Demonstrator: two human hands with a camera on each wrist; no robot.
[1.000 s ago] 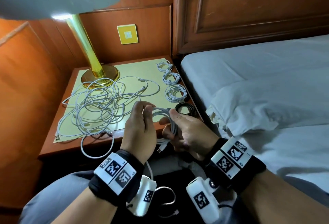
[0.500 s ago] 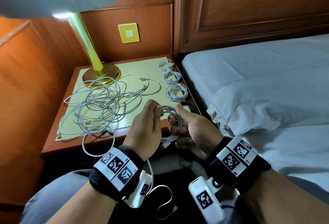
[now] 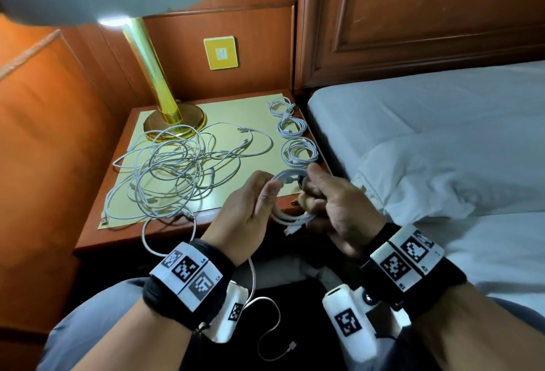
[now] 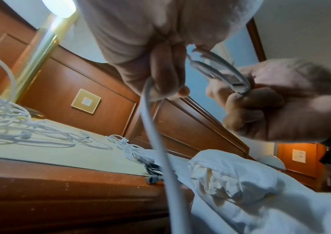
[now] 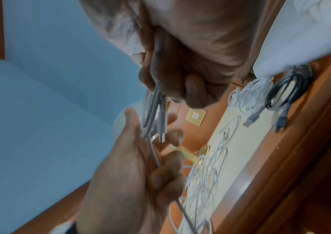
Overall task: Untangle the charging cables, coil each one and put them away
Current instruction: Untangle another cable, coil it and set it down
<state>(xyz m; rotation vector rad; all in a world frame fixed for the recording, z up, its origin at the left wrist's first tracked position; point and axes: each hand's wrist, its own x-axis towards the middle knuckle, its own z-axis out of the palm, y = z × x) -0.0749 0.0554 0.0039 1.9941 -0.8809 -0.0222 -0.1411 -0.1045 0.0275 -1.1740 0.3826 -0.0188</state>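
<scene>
Between my hands, in front of the nightstand (image 3: 97, 241), I hold a half-coiled white cable (image 3: 290, 193). My right hand (image 3: 312, 185) grips the loops of the coil (image 5: 154, 110). Curled round the same cable's loose length (image 4: 160, 150), my left hand (image 3: 267, 193) lets the tail hang below the wrist to a plug (image 3: 292, 344). A big tangle of white cables (image 3: 182, 170) lies on the nightstand's yellow mat. Three coiled white cables (image 3: 299, 152) sit in a row along its right edge. A coiled black cable (image 5: 288, 88) lies at the front right corner, hidden by my hands in the head view.
A brass lamp (image 3: 174, 120) stands at the back left of the nightstand, its shade overhead. One white loop (image 3: 169, 241) of the tangle hangs over the front edge. The bed with white sheets and a pillow (image 3: 442, 170) adjoins on the right. Wood panelling lies behind.
Both hands have drifted slightly right and toward the nightstand with the coil. The left hand has fed more of the cable round onto the loops, and the hanging tail has swung below.
</scene>
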